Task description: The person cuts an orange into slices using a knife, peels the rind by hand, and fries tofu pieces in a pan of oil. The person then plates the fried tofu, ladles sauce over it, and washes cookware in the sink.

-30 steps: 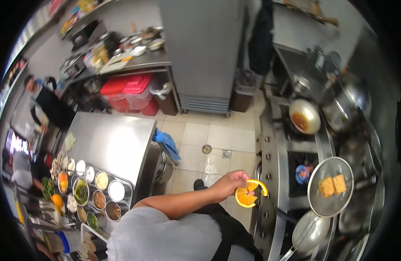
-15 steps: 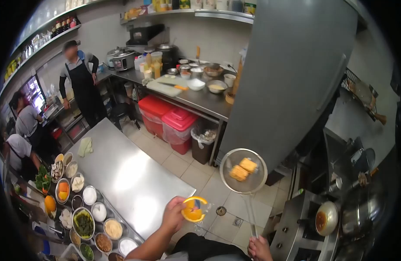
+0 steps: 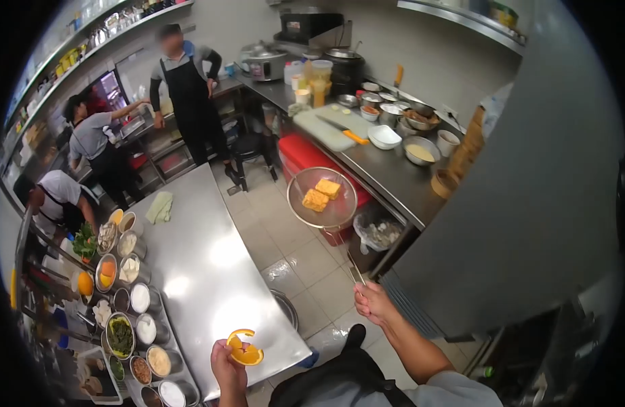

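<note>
The tabletop (image 3: 203, 234) is smooth, glossy metal, the strainer (image 3: 341, 206) metal mesh, the rag (image 3: 160, 207) matt cloth.

A bare steel table (image 3: 197, 271) carries a crumpled green cloth (image 3: 159, 207) near its far left corner. Along its left side runs a metal tray with round containers (image 3: 158, 360) in it (whether the tray rests on the table or just beside it cannot be told). On the dark bench (image 3: 397, 178) at the back lie a pale cutting board (image 3: 321, 130), a white bowl (image 3: 384, 137), a metal bowl (image 3: 420, 150) and a rice cooker (image 3: 264, 64). The tiled floor (image 3: 285, 277) bears a black stool (image 3: 253, 146).
</note>
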`<action>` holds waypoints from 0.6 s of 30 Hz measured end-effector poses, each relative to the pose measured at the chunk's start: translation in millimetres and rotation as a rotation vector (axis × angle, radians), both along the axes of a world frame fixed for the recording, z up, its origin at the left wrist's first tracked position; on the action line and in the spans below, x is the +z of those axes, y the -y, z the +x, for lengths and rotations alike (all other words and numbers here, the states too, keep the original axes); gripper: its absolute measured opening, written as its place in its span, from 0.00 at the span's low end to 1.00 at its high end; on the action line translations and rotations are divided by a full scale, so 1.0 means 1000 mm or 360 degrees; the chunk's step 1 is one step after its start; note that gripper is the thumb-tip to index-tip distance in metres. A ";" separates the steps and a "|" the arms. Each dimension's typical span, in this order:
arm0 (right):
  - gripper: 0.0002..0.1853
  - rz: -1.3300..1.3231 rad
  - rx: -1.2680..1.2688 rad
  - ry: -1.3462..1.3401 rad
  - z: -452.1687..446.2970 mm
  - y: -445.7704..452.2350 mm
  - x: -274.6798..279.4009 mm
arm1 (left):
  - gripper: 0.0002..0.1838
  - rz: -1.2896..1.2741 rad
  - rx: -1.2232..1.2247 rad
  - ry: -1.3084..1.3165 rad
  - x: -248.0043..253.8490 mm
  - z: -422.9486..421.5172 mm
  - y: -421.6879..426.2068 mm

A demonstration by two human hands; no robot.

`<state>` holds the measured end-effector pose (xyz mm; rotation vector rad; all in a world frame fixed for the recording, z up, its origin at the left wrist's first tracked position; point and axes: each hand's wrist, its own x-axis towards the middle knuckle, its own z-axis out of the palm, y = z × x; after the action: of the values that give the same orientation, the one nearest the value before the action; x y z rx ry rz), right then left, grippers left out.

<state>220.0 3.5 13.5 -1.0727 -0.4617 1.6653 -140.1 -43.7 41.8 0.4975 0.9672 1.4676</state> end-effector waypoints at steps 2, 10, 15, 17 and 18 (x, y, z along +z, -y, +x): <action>0.10 0.0052 0.0084 -0.0098 0.025 -0.059 -0.001 | 0.07 -0.0147 0.0186 0.0143 0.004 0.034 -0.013; 0.11 0.0228 0.0251 -0.0458 0.079 -0.269 0.001 | 0.08 -0.0219 0.0446 -0.0041 0.038 0.113 -0.050; 0.11 0.0217 0.0204 -0.0640 0.082 -0.377 0.001 | 0.13 -0.0295 0.0733 0.0031 0.021 0.111 -0.030; 0.10 0.0221 0.0169 -0.0696 0.081 -0.415 0.003 | 0.14 -0.0389 0.0835 0.0031 0.018 0.111 -0.032; 0.10 0.0237 0.0162 -0.0748 0.082 -0.434 0.004 | 0.14 -0.0485 0.0930 0.0034 0.015 0.110 -0.035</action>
<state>301.9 437.3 17.4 -0.5296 -0.3278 1.8702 -29.8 -8.7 56.5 -0.0354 1.3637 1.7859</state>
